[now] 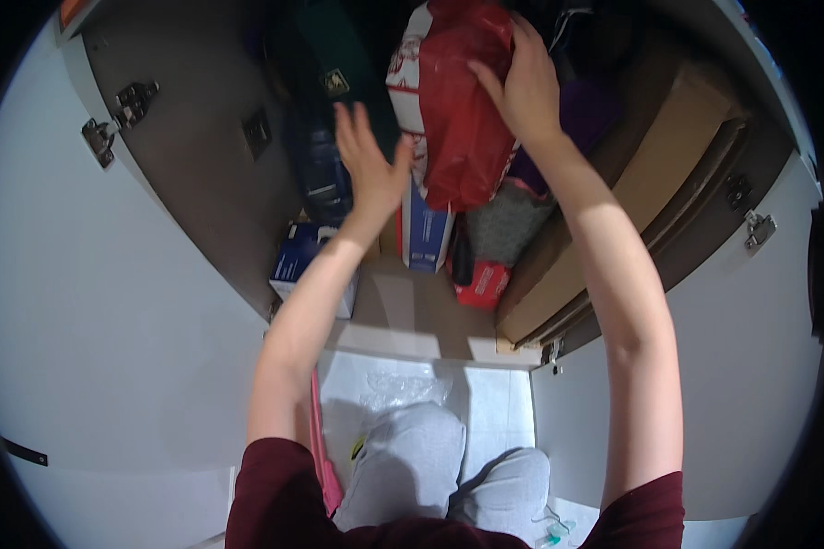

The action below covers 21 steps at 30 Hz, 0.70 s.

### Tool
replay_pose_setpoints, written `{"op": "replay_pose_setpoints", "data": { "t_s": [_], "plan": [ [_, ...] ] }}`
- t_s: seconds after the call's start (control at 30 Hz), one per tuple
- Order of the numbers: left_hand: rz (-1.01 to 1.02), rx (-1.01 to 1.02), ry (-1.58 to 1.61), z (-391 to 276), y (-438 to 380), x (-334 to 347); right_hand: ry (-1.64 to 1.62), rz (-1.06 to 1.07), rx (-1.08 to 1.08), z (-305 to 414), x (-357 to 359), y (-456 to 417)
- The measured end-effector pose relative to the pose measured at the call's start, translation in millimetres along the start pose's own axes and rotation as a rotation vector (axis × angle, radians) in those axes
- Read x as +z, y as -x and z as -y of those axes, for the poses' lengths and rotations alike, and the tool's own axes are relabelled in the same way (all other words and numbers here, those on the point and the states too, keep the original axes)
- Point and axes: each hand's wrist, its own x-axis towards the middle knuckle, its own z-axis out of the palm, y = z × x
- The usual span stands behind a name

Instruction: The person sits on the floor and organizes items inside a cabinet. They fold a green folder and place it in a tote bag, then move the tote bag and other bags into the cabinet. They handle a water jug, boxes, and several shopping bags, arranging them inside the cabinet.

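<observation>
A red and white plastic package point(463, 110) is up inside an open cupboard, above the other stored things. My right hand point(532, 92) grips its right side, the thumb across the red front and the fingers along the upper edge. To the left of the package is my left hand point(371, 158), fingers spread and holding nothing. Its thumb tip is at the package's white side; whether it touches cannot be told. Behind my left hand are a dark green box or bag point(336, 41) with a gold emblem and a dark blue translucent object point(319, 165).
Below the package stand a blue and white box point(427, 237), a grey fabric item point(511, 223) and a small red packet point(482, 283). A blue-white carton point(299, 257) sits left; flat cardboard point(659, 165) leans right. White doors point(123, 288) flank the opening. Clear plastic point(405, 388) lies on the floor.
</observation>
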Motion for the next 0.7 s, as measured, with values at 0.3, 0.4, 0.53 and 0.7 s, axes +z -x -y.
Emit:
{"op": "replay_pose_setpoints", "data": {
  "t_s": [0.3,0.4,0.53,0.7],
  "plan": [
    [0.103,0.429,-0.24,-85.5,-123.1,34.6,0.258,0.271,-0.08,-7.4,-5.2,0.2],
    [0.156,0.284,-0.272,-84.8,-129.1,45.3,0.226,0.311,0.036,-5.4,4.8,-0.1],
    [0.166,0.358,-0.214,-76.3,-111.4,39.7,0.109,0.27,0.002,1.0,-10.4,17.7],
    [0.195,0.401,-0.423,-79.0,-102.3,32.6,-0.019,0.35,0.122,47.4,-71.8,76.1]
  ]
}}
